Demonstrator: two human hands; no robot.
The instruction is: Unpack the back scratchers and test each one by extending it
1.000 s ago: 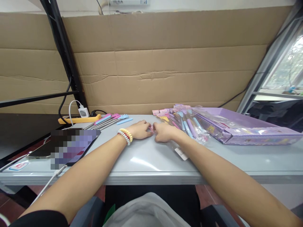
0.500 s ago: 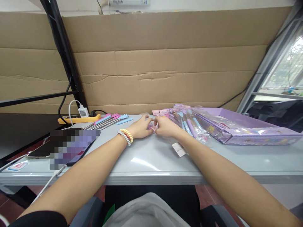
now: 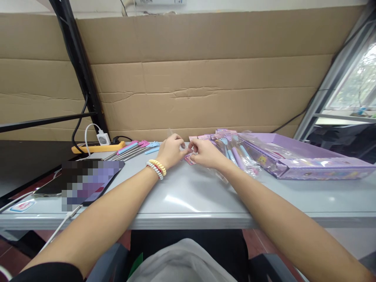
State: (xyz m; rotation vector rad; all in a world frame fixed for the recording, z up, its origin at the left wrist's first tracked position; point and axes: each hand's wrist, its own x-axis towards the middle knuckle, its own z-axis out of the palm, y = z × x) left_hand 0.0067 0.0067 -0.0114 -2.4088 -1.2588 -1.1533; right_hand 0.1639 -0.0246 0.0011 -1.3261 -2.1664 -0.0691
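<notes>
My left hand (image 3: 172, 152), with beaded bracelets at the wrist, has its fingers closed in a pinch on a clear plastic bag (image 3: 219, 175). Fingertip to fingertip with it, my right hand (image 3: 204, 153) also pinches the bag. A small pink printed card (image 3: 189, 159) shows just below the fingertips. Part of the bag trails out under my right wrist. To the left lie several loose back scratchers (image 3: 132, 150) with metal rods and pink or blue hand-shaped heads. Right of my hands are several bagged back scratchers (image 3: 235, 152) with pink header cards.
An open purple box (image 3: 323, 172) stands at the right, with clear plastic inside. Two phones or tablets (image 3: 100, 192) lie at the left, partly blurred out. Behind them are a yellow power strip (image 3: 100, 148) and cables. A cardboard panel (image 3: 205, 78) backs the table.
My left hand has turned slightly, and its fingers have drawn up and together. The pink card shows more clearly below the fingertips. The white tag beneath my right wrist is no longer visible.
</notes>
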